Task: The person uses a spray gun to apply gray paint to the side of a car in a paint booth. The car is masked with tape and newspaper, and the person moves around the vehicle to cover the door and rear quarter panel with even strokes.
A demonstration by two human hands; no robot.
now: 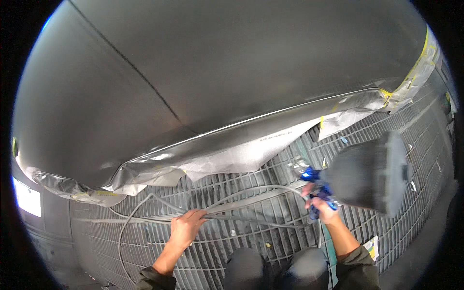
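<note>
My right hand (323,208) is wrapped round the handle of a blue spray gun (319,180). The gun's large dark grey cup (361,175) sticks out to the right, and its silver nozzle end points left. A grey air hose (251,221) runs from the base of the handle to my left hand (186,228), whose fingers are closed around it. More of the hose loops over the floor grating around my left arm. Beyond both hands stands a dark grey car side (232,63), with one door seam running down it.
Pale masking sheet (237,157) hangs below the car's sill. Yellow tape (386,96) edges the wheel arch at right. Underfoot is metal floor grating (285,232) with paper scraps. A bright panel (28,197) shows at far left. My knees (304,270) are at the lower edge.
</note>
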